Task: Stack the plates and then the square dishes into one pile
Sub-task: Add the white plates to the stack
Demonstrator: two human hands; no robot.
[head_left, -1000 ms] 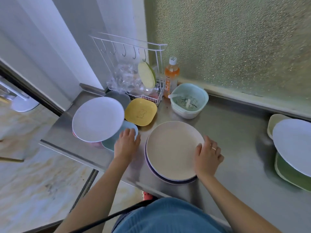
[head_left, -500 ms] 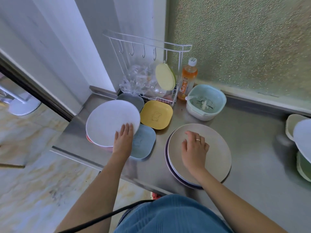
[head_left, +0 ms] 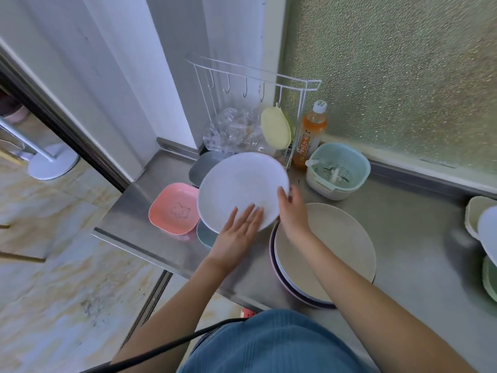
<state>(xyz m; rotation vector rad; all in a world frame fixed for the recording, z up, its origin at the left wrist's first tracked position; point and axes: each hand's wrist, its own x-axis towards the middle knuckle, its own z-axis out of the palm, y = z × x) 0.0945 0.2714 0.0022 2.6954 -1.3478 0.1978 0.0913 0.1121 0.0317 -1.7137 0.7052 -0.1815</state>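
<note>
A white round plate (head_left: 239, 187) is lifted off the counter and tilted, held by both hands. My left hand (head_left: 238, 230) lies flat on its near rim, and my right hand (head_left: 289, 208) grips its right edge. Right of it a beige plate (head_left: 338, 246) tops a pile of round plates near the counter's front edge. A pink square dish (head_left: 174, 208) now lies uncovered at the left. A blue square dish (head_left: 205, 234) and a grey dish (head_left: 204, 165) peek out from under the white plate. The yellow square dish is hidden.
A white wire rack (head_left: 258, 84) with hooks, a plastic bag and a pale yellow lid stands at the back. An orange bottle (head_left: 309, 133) and a teal strainer bowl (head_left: 337, 170) stand beside it. More dishes (head_left: 484, 227) sit at the right edge. The steel counter's front edge (head_left: 150, 251) is close.
My left hand lifted the white plate off the pink dish and carried it rightward. My right hand left the beige plate and took the white plate's right edge.
</note>
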